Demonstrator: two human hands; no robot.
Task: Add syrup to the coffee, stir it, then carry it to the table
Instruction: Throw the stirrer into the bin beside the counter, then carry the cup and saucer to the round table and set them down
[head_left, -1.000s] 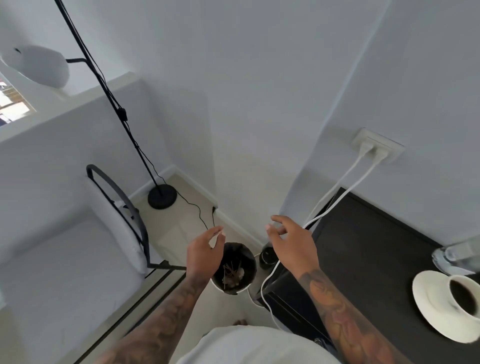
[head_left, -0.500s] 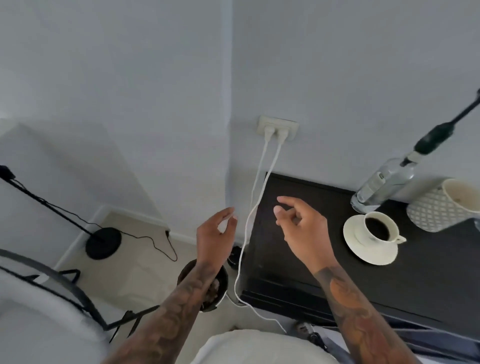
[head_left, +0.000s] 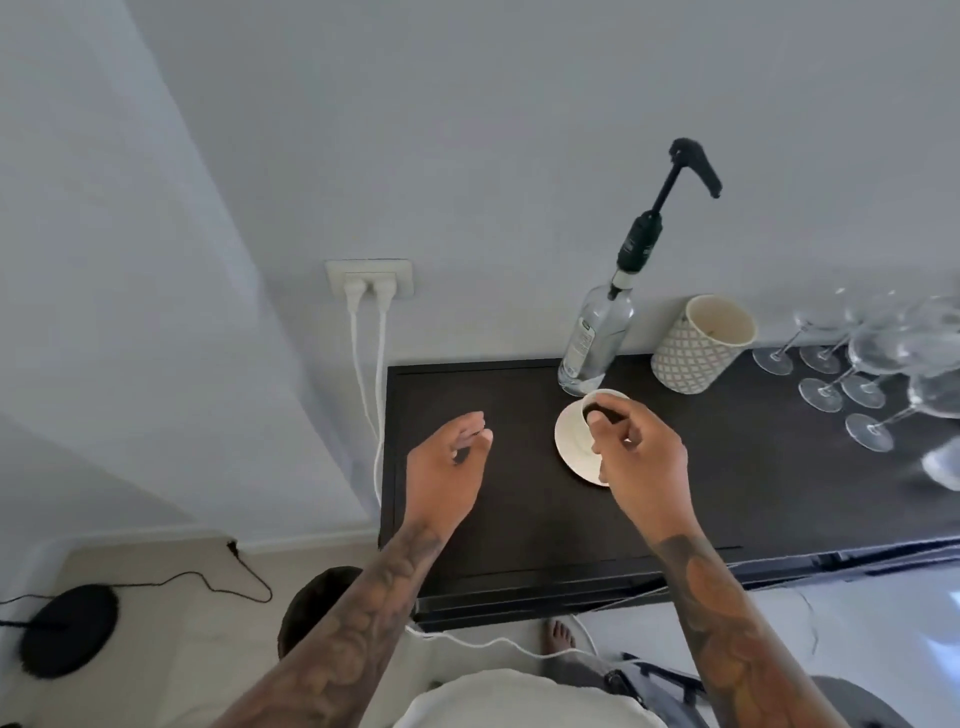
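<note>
Swinging round from the floor lamp and the corner, the view is now settling square over the dark sideboard (head_left: 519, 519), and both hands are arriving above it. That is putting the coffee within reach at last, so I judge the syrup step is only just starting.

Right hand (head_left: 641, 452) is hovering over the near side of the coffee cup (head_left: 602, 402), fingers loosely curled, thumb and forefinger apart; whether it is touching the cup, I cannot tell, and it is gripping nothing I can see. Left hand (head_left: 449, 460) is hanging over bare wood to the left, fingers relaxed and slightly bent, holding nothing.

Cup is sitting on its white saucer (head_left: 571, 447), black coffee showing at the rim, handle hidden under the hand. Just behind it, almost touching the saucer, the syrup bottle (head_left: 597, 338) is standing upright by the wall, its long axis running up to the black pump (head_left: 644, 239), whose spout is pointing right, away from the cup.
</note>
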